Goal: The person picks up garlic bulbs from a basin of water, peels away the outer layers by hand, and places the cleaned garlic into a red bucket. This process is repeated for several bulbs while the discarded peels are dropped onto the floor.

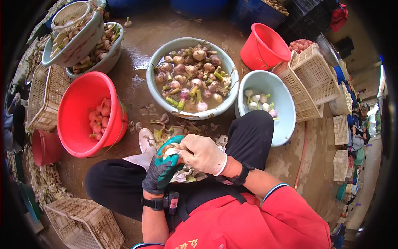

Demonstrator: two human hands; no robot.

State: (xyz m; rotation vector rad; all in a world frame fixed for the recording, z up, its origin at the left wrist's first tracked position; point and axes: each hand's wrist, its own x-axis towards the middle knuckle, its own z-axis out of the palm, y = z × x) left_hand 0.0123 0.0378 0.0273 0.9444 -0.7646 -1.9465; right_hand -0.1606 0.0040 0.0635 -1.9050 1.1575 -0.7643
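Note:
A garlic bulb (170,150) with brownish loose skin sits in my left hand (164,168), which wears a green-coated grey glove. My right hand (202,154), in a pale glove, pinches at the bulb's right side; its fingertips partly hide what they grip. Peeled garlic skins (188,174) lie in my lap and on the floor beyond my hands. In front stands a pale blue basin (151,84) of unpeeled garlic bulbs (191,71) in murky water. To its right, a light blue tub (284,124) holds several clean white garlic bulbs (256,99) with short stems.
A red bucket (71,124) with several reddish bulbs (100,116) stands at left. Another red bucket (264,49) is at the back right, beside plastic crates (306,77). Stacked garlic basins (74,43) rise at the back left. A crate (84,222) lies at lower left.

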